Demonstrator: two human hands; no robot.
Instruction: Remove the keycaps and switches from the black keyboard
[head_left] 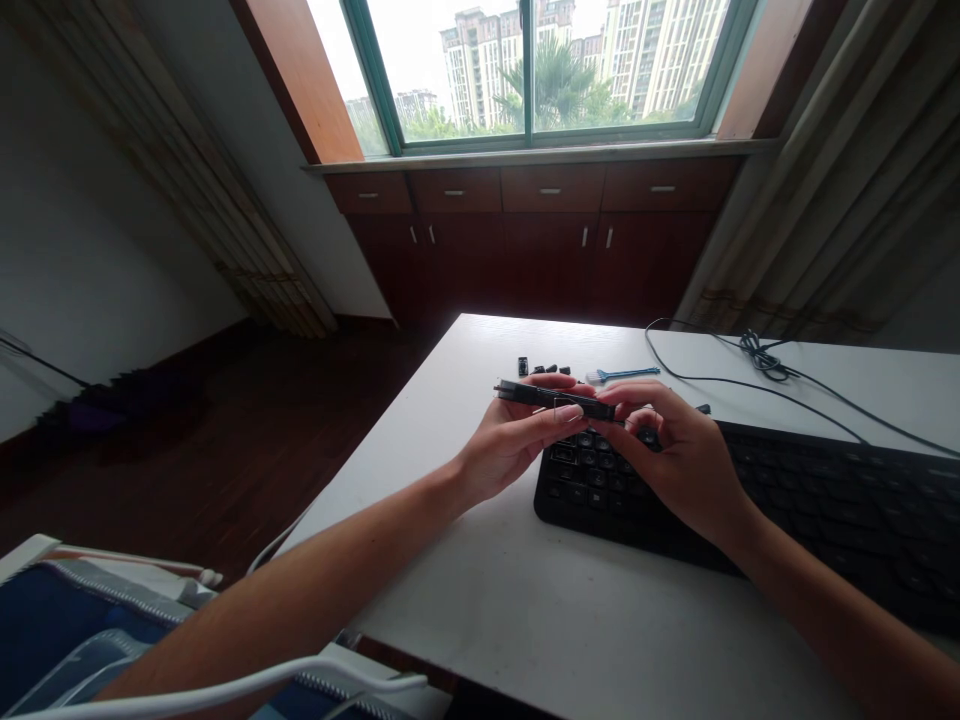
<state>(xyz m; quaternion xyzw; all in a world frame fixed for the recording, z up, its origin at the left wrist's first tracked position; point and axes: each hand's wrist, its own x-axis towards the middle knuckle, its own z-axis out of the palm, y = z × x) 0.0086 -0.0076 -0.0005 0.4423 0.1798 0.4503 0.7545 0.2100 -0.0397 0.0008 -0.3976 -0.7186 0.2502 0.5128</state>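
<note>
Both my hands hold a long black bar-shaped key (551, 398), probably a space bar, level above the left end of a black keyboard (787, 500). My left hand (517, 440) pinches its left part between thumb and fingers. My right hand (667, 450) grips its right end, fingers curled. The keyboard lies on a white table (570, 620). Several small black keycaps (544, 369) lie on the table just beyond my hands.
A small blue brush (622, 375) lies past the keycaps. A black cable (765, 370) runs across the table's far right. Dark wooden cabinets (540, 240) stand under the window. A white cable (225, 690) and blue fabric lie near my left forearm.
</note>
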